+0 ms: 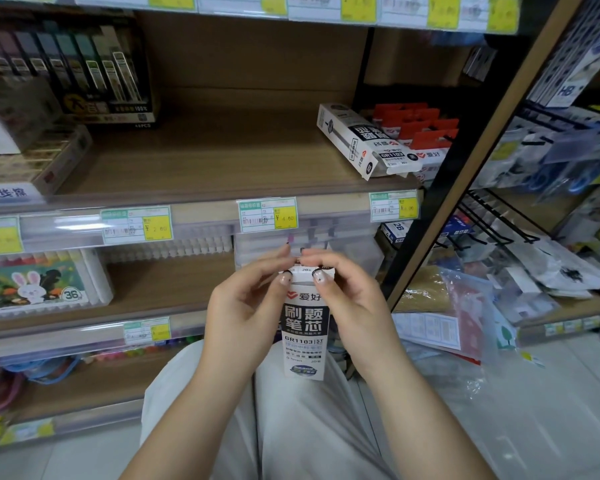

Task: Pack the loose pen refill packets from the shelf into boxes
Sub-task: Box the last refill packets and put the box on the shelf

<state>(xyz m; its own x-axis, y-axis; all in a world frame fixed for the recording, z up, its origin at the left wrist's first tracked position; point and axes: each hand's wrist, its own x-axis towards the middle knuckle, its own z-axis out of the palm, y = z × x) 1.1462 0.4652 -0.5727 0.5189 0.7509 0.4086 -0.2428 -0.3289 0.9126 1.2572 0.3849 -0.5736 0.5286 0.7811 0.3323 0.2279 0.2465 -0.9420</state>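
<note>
A tall white and black pen refill box (305, 336) stands upright over my lap, low in the centre of the view. My left hand (243, 306) grips its left side and my right hand (347, 303) its right side, with both thumbs and fingertips pinching the top flap. A second refill box (355, 143) of the same kind lies on its side on the wooden shelf (201, 161), at the right end. Behind it stand several red-topped refill packets (421, 133) in a row.
A black display box of leads (94, 74) stands at the shelf's back left. Below are a clear bin (326, 247) and a rabbit-print marker set (39, 282). A black upright (465, 161) and wire hooks (492, 220) bound the right side; plastic bags (465, 317) lie on the floor.
</note>
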